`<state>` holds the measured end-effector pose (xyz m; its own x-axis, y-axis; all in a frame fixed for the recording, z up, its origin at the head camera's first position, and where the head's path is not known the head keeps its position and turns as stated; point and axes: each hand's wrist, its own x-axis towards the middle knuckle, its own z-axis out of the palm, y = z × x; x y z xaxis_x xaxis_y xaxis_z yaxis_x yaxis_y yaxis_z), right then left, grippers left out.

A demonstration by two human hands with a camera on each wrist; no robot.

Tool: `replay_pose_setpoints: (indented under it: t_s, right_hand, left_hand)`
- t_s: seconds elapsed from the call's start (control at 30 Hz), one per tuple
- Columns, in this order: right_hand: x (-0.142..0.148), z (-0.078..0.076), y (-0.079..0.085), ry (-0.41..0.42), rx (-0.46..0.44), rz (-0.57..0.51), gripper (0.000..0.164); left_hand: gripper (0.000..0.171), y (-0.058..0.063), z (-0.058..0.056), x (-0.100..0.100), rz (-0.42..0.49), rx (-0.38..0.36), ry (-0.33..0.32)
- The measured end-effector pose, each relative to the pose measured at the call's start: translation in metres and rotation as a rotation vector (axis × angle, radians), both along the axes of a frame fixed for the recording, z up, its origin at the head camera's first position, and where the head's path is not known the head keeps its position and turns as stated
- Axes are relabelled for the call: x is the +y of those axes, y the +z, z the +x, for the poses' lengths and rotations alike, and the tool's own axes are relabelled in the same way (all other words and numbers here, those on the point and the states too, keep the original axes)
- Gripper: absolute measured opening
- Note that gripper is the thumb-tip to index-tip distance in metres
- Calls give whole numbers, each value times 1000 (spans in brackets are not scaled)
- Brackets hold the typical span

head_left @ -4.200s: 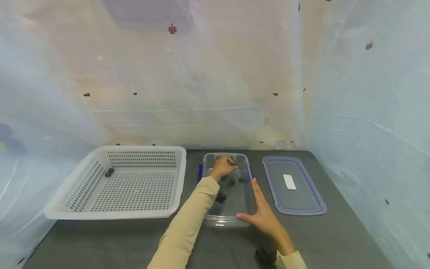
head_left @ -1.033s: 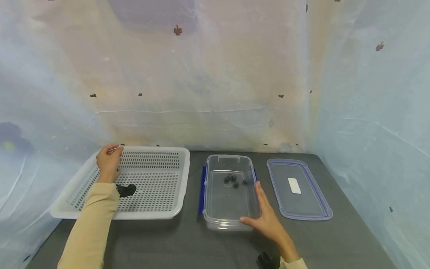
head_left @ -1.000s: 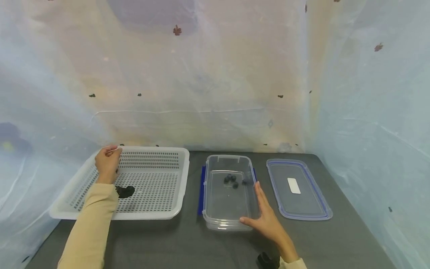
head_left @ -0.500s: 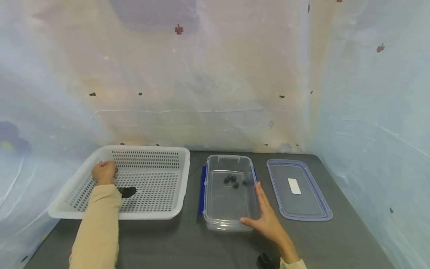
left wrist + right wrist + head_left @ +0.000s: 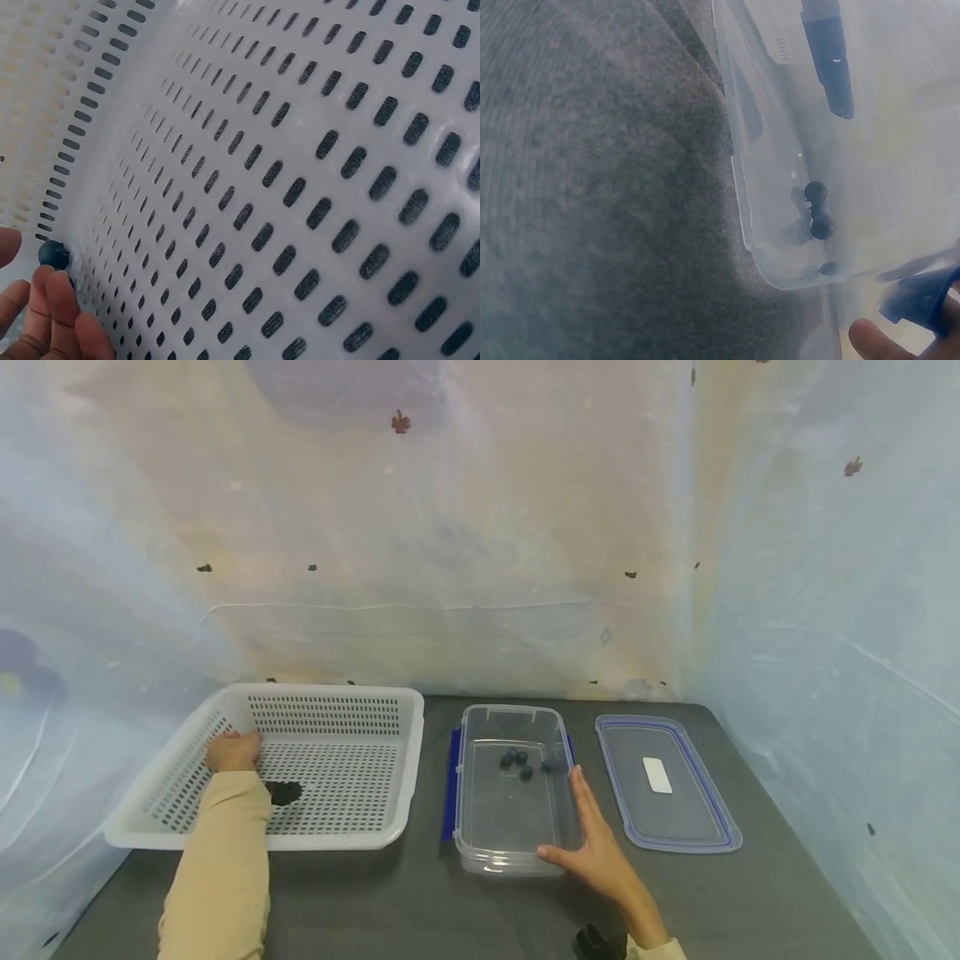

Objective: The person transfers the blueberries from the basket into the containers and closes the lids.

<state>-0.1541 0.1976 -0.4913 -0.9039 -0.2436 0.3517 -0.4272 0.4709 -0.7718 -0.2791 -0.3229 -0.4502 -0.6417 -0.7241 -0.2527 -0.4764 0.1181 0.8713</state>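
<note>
Since a second ago the left hand [image 5: 234,752] has dropped from the far-left rim of the white basket [image 5: 337,842] to well inside it; the right hand [image 5: 596,852] and the clear box [image 5: 495,827] have stayed put.

The relation that matters is at the left fingertips: in the left wrist view a dark berry [image 5: 52,255] sits at their 12 o'clock, touching or nearly so, in the basket's corner. It is round — no long axis to line up with. The left fingers are bent but not closed round it, the thumb apart at about 9 o'clock. The left hand is by far the nearer one.

The right hand's fingers are extended and grasp nothing, lying against the box's 4 o'clock side. The box, with several berries [image 5: 526,772] inside, stands at the basket's 3 o'clock — so any carry would likely run that way.
</note>
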Motion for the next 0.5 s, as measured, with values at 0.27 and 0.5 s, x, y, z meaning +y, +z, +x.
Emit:
replay_pose_setpoints:
  t_s: [0.27, 0.5]
  right_hand:
    - [0, 0, 3, 3, 1, -10, 120]
    - [0, -1, 2, 9, 4, -20, 119]
  left_hand:
    - [21, -2, -4, -4, -135, -99, -86]
    - [37, 4, 0, -7, -453, -253, -325]
